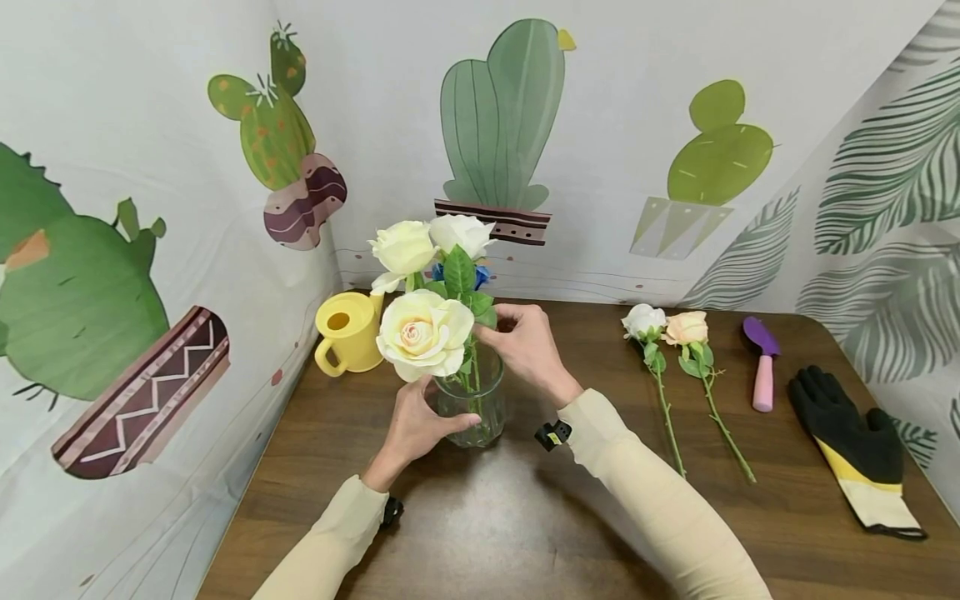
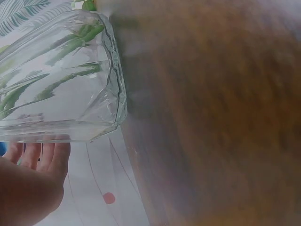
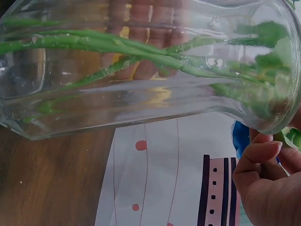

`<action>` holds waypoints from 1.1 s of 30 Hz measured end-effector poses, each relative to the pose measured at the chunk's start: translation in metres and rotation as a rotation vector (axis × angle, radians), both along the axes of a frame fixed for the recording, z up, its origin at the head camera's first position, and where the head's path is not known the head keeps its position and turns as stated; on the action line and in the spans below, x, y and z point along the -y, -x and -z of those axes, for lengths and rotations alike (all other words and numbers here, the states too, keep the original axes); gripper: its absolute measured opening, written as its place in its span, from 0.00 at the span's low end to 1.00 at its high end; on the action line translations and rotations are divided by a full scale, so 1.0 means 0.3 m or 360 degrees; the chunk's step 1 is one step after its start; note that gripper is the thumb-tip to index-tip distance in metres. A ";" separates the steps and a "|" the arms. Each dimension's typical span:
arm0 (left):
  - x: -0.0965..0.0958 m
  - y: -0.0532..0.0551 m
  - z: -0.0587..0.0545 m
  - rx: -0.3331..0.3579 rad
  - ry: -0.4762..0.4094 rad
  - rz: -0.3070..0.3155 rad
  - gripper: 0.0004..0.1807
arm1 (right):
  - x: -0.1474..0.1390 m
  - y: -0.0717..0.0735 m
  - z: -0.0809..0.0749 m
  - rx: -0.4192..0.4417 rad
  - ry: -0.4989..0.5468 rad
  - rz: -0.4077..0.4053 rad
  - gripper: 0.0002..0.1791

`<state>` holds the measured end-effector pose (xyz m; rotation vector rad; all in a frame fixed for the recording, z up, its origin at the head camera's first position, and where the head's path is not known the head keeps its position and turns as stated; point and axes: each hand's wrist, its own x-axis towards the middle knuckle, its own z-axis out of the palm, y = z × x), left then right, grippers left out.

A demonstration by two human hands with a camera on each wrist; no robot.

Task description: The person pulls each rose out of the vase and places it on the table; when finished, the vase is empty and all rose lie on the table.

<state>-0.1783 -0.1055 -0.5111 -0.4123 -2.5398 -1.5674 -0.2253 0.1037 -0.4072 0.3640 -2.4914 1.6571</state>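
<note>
A clear glass vase (image 1: 491, 408) stands upright on the table, holding several roses. A large cream rose (image 1: 425, 333) leans over its left front; a pale yellow rose (image 1: 402, 247), a white rose (image 1: 461, 234) and a blue flower (image 1: 482, 274) rise behind. My left hand (image 1: 415, 421) holds the vase's left side, thumb across the front, and its fingers (image 3: 141, 42) show through the glass. At the right of the rim, my right hand (image 1: 528, 346) pinches a leafy flower stem; its fingertips are partly hidden. Green stems (image 3: 127, 52) cross inside the vase.
A yellow watering can (image 1: 352, 333) stands left of the vase. To the right lie a white rose (image 1: 643, 322), a peach rose (image 1: 687, 328), a purple trowel (image 1: 762, 358) with a pink handle, and a black-and-yellow glove (image 1: 855, 442). A cactus-print cloth (image 1: 615, 167) hangs behind the table.
</note>
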 end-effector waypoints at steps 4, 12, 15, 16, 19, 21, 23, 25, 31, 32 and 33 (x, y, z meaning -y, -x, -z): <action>0.000 0.000 0.001 0.0002 0.0002 -0.0002 0.45 | 0.004 0.001 0.001 0.0007 0.0009 -0.0014 0.07; 0.001 0.001 0.006 -0.0007 -0.0013 0.0013 0.46 | 0.007 0.004 0.003 -0.0019 -0.0022 0.0009 0.02; 0.001 0.001 0.007 -0.0022 -0.0031 0.0024 0.46 | 0.006 0.003 0.002 -0.0011 -0.0010 0.0009 0.03; 0.001 0.001 0.007 -0.0024 -0.0039 0.0027 0.46 | 0.005 0.002 0.001 -0.0005 -0.0001 0.0004 0.04; 0.001 0.000 0.005 -0.0028 -0.0035 0.0020 0.46 | 0.004 0.001 -0.002 0.0014 0.0017 -0.0019 0.06; 0.001 -0.001 0.004 -0.0021 -0.0026 0.0012 0.46 | 0.005 0.001 -0.005 0.0025 0.0015 -0.0036 0.07; 0.001 -0.002 0.002 -0.0015 -0.0018 0.0006 0.46 | 0.006 0.003 -0.007 0.0030 0.0008 -0.0051 0.07; 0.000 -0.002 0.001 -0.0012 -0.0012 0.0000 0.45 | 0.007 0.005 -0.009 0.0029 -0.0009 -0.0061 0.07; 0.000 0.001 0.004 -0.0012 -0.0019 0.0002 0.45 | 0.008 0.009 -0.011 0.0031 -0.0022 -0.0094 0.06; 0.000 0.002 0.005 -0.0014 -0.0023 0.0004 0.45 | 0.008 0.009 -0.011 0.0029 -0.0022 -0.0098 0.05; 0.001 0.002 0.006 -0.0017 -0.0026 0.0006 0.46 | 0.008 0.009 -0.012 0.0029 -0.0021 -0.0102 0.05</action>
